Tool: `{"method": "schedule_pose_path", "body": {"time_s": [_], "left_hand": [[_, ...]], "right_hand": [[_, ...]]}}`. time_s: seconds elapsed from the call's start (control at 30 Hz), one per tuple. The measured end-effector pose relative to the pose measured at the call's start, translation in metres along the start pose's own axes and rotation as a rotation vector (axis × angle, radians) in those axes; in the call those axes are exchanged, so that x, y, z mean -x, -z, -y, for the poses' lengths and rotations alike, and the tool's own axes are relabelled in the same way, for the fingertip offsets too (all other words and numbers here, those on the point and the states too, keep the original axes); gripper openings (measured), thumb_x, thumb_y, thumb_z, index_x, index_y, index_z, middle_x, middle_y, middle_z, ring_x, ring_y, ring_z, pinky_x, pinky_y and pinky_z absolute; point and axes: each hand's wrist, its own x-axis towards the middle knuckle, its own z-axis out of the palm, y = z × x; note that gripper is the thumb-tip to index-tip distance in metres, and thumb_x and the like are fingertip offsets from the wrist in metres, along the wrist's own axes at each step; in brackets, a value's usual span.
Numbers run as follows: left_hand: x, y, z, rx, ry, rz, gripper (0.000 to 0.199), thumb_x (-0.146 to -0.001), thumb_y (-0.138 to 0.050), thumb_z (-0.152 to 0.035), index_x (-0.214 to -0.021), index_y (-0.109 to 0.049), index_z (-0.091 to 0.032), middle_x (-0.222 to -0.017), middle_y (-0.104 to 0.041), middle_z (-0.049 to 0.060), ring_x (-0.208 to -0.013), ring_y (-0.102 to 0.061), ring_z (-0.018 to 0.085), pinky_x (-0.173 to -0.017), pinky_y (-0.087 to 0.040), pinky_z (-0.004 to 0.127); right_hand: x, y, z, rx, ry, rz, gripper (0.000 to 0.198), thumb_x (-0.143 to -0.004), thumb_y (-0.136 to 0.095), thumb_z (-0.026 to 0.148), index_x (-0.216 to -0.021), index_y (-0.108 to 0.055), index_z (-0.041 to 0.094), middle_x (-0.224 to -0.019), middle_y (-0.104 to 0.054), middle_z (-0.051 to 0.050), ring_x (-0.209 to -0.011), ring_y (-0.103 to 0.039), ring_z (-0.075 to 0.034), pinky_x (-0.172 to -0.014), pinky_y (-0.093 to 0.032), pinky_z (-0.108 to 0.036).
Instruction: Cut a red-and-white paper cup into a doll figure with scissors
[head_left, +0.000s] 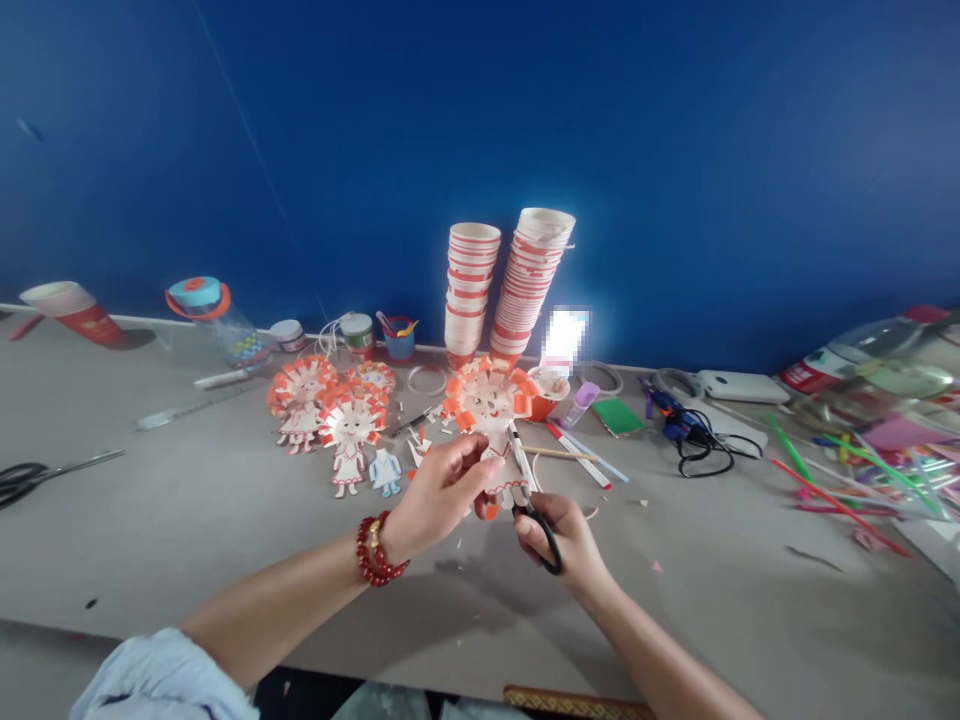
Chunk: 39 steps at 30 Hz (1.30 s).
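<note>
The doll (493,400) is smooth, matt paper, and the stacked cups (471,285) are paper with the same dull finish. The held scissors (553,540) have a smooth black plastic handle. Clear, glossy plastic forms the lidded bottle (241,335); the bracelet beads (364,550) look polished, and the sleeve (161,680) is soft, matt cloth. The table (292,520) and wall (675,180) look smooth and matt

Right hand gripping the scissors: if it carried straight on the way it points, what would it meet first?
Probably the paper doll held in the left hand, though depth is hard to judge.
</note>
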Motion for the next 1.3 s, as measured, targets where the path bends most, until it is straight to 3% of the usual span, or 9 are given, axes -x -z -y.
{"method": "schedule_pose_path", "body": {"time_s": [0.23, 0.37, 0.53, 0.73, 0.83, 0.97, 1.07, 1.17, 1.3], "left_hand": [[-0.002, -0.001, 0.009, 0.036, -0.009, -0.134, 0.025, -0.08, -0.057, -0.042, -0.074, -0.055, -0.018, -0.059, -0.049, -0.003, -0.052, -0.05, 0.012, -0.047, -0.045, 0.023], [0.0, -0.007, 0.014, 0.125, 0.046, -0.125, 0.025, -0.081, -0.057, -0.041, -0.073, -0.057, -0.018, -0.058, -0.055, -0.001, -0.054, -0.055, 0.013, -0.054, -0.047, 0.026], [0.003, -0.014, 0.02, 0.3, 0.102, -0.108, 0.023, -0.081, -0.06, -0.037, -0.072, -0.057, -0.016, -0.062, -0.06, -0.001, -0.06, -0.058, 0.013, -0.062, -0.046, 0.026], [0.003, -0.011, 0.026, 0.226, 0.037, -0.071, 0.024, -0.078, -0.065, -0.039, -0.08, -0.062, -0.015, -0.072, -0.061, 0.002, -0.068, -0.056, 0.014, -0.068, -0.045, 0.027], [0.004, -0.006, 0.033, 0.245, -0.065, -0.027, 0.037, -0.074, -0.065, -0.05, -0.094, -0.063, -0.019, -0.088, -0.065, 0.007, -0.084, -0.059, 0.021, -0.081, -0.046, 0.034], [0.001, 0.001, 0.035, 0.44, -0.132, -0.195, 0.066, -0.055, -0.058, -0.077, -0.096, -0.063, -0.026, -0.095, -0.065, 0.007, -0.094, -0.06, 0.025, -0.082, -0.047, 0.038], [-0.006, 0.008, 0.019, 0.481, -0.128, -0.19, 0.079, -0.056, -0.044, -0.085, -0.104, -0.061, -0.025, -0.1, -0.066, 0.01, -0.105, -0.056, 0.028, -0.083, -0.048, 0.041], [-0.011, 0.018, 0.001, 0.468, -0.082, -0.172, 0.071, -0.065, -0.044, -0.079, -0.103, -0.063, -0.022, -0.098, -0.067, 0.01, -0.102, -0.059, 0.027, -0.079, -0.05, 0.039], [-0.012, 0.031, -0.009, 0.42, 0.053, -0.013, 0.036, -0.076, -0.063, -0.044, -0.1, -0.066, -0.018, -0.09, -0.069, 0.008, -0.091, -0.065, 0.024, -0.076, -0.052, 0.036]], "right_hand": [[-0.001, -0.002, 0.0, -0.076, -0.022, 0.093, 0.058, -0.064, -0.059, 0.074, -0.057, -0.049, 0.017, -0.043, -0.048, 0.001, -0.037, -0.04, -0.009, -0.037, -0.027, -0.021], [-0.001, -0.002, 0.001, -0.157, 0.03, 0.101, 0.057, -0.065, -0.061, 0.072, -0.068, -0.054, 0.015, -0.049, -0.053, 0.0, -0.042, -0.046, -0.011, -0.042, -0.033, -0.022], [-0.001, -0.002, 0.001, -0.194, 0.077, 0.08, 0.055, -0.066, -0.062, 0.07, -0.065, -0.054, 0.016, -0.051, -0.051, 0.0, -0.044, -0.045, -0.011, -0.043, -0.035, -0.022], [0.0, 0.0, -0.002, -0.233, 0.124, 0.067, 0.054, -0.066, -0.063, 0.069, -0.063, -0.055, 0.016, -0.052, -0.052, 0.0, -0.044, -0.045, -0.011, -0.044, -0.034, -0.023], [0.002, 0.001, -0.003, -0.233, 0.123, 0.079, 0.056, -0.065, -0.062, 0.071, -0.064, -0.057, 0.015, -0.051, -0.052, -0.001, -0.044, -0.045, -0.012, -0.045, -0.032, -0.024], [0.002, 0.002, 0.0, -0.251, 0.101, 0.096, 0.057, -0.063, -0.064, 0.072, -0.065, -0.057, 0.015, -0.052, -0.052, -0.001, -0.043, -0.044, -0.011, -0.044, -0.032, -0.023], [0.001, 0.003, 0.001, -0.239, 0.098, 0.115, 0.058, -0.062, -0.063, 0.073, -0.063, -0.055, 0.016, -0.051, -0.051, 0.0, -0.043, -0.044, -0.011, -0.042, -0.032, -0.023], [-0.001, 0.003, 0.0, -0.224, 0.095, 0.134, 0.059, -0.062, -0.062, 0.074, -0.062, -0.054, 0.015, -0.05, -0.049, 0.001, -0.042, -0.044, -0.01, -0.042, -0.031, -0.022], [-0.003, 0.004, 0.002, -0.228, 0.096, 0.131, 0.059, -0.063, -0.061, 0.074, -0.062, -0.054, 0.015, -0.049, -0.05, 0.001, -0.041, -0.043, -0.01, -0.042, -0.03, -0.022]]}}
